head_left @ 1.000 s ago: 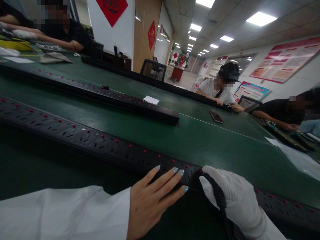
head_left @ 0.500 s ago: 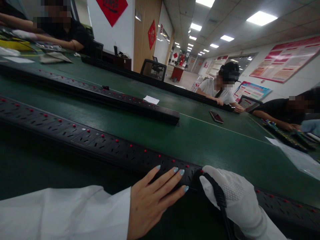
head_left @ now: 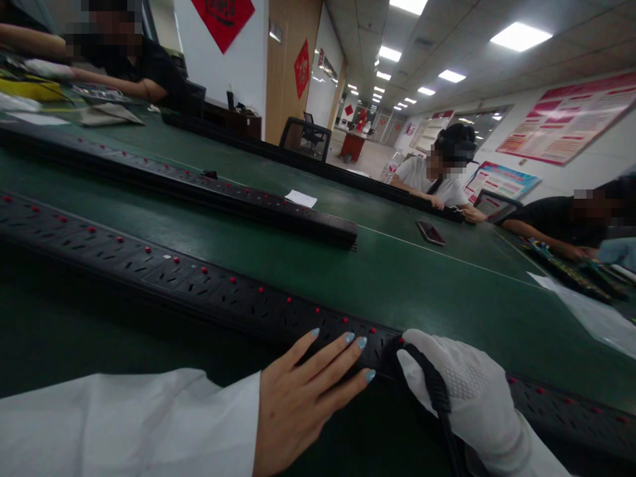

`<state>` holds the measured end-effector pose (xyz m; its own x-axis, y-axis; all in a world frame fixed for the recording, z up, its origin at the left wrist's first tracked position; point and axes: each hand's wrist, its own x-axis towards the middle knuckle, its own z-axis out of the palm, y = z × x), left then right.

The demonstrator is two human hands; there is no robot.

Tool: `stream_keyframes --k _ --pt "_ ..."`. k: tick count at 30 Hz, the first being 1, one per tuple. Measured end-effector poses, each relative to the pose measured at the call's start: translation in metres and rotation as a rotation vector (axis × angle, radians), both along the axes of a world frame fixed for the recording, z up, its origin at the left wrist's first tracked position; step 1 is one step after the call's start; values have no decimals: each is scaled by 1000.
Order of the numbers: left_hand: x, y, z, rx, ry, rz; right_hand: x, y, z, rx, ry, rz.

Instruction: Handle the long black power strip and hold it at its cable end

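Note:
A long black power strip (head_left: 218, 291) with a row of red buttons and socket slots runs slantwise across the green table in front of me. Bare, with pale blue nails, my left hand (head_left: 313, 391) lies with fingers spread on the strip near the middle. My right hand (head_left: 467, 384), in a white dotted glove, is closed round a black plug (head_left: 420, 361) at the strip's face, just right of my left fingertips. From the plug a thick black cable (head_left: 450, 437) drops toward me. The plug's prongs and the sockets under it are hidden.
Behind lies a second black power strip (head_left: 228, 192), with a white paper (head_left: 301, 198) beside it. A phone (head_left: 430, 232) rests farther right, near a clear plastic sheet (head_left: 591, 315). Several co-workers sit around the green table (head_left: 397, 278); another long black bar (head_left: 308, 162) lies along its far edge.
Both my hands, the plug and the power strip stay where they were. Only a co-worker's hand at the far side has shifted slightly.

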<state>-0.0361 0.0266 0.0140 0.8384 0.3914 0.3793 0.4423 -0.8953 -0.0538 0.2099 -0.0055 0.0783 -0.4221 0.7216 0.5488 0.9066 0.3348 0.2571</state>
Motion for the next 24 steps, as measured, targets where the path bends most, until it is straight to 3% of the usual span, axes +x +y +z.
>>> stream_keyframes --k 15,24 --pt "-4 1 7 32 44 -7 0 1 2 6 -5 -1" --pt "-2 1 4 39 34 10 0 -1 2 0 -27 -13"
